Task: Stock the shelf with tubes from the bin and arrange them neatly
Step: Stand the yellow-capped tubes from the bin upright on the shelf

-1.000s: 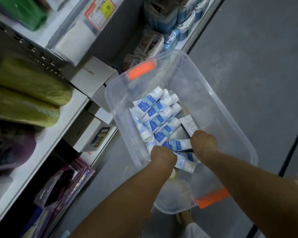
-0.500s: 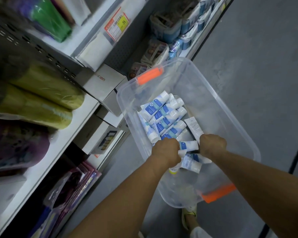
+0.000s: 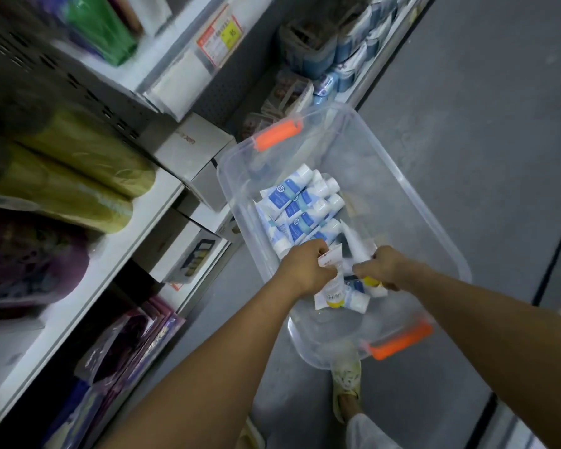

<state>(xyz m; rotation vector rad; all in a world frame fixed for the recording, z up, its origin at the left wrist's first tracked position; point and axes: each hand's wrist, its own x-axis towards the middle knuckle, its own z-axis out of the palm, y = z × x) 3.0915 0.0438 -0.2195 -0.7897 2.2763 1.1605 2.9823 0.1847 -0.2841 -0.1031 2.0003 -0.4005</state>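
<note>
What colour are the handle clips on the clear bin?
The handle clips on the bin are orange, clearest in the head view.

- One clear bin (image 3: 408, 222).
- Two orange handles (image 3: 277, 135) on it, one at each end.
- Two hands: left hand (image 3: 308, 270), right hand (image 3: 382, 265).
- Tubes (image 3: 300, 202): at least six white-capped ones in the pile; those under the hands cannot be counted.
- Two green rolls (image 3: 88, 150).
</note>
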